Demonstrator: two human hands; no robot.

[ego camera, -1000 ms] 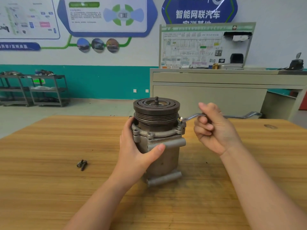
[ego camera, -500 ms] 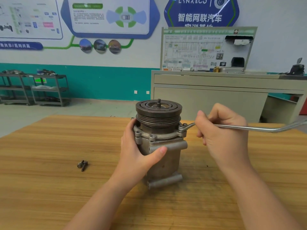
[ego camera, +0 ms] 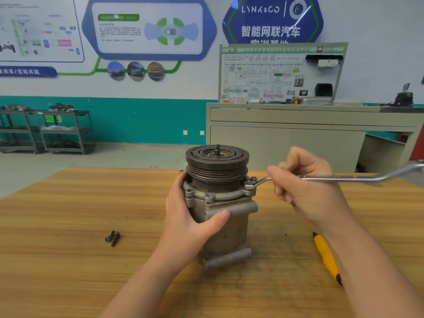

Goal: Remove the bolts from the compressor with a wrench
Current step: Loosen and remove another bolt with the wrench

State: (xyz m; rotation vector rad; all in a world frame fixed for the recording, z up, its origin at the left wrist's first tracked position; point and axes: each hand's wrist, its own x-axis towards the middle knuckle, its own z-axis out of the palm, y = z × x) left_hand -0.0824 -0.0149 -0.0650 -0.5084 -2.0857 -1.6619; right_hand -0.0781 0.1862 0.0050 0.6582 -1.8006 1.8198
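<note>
One compressor (ego camera: pixel 220 203), one wrench (ego camera: pixel 344 178), two loose bolts (ego camera: pixel 112 237).

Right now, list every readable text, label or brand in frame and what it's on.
"LYNK&CO": blue hexagonal wall sign, top line.
"智能网联汽车": same sign, second line; the line under it is cut off by the wiring-diagram board.
Wiring-diagram board: green header and all labels too small to read.
Left wall posters: text blurred, unreadable.
Blue banner, far left: characters too blurred to read.
Compressor, wrench: no legible markings.

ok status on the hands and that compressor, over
Left hand grips compressor. Right hand holds wrench, ring end on right flange bolt. Two loose bolts on table. Nothing in the way.
</note>
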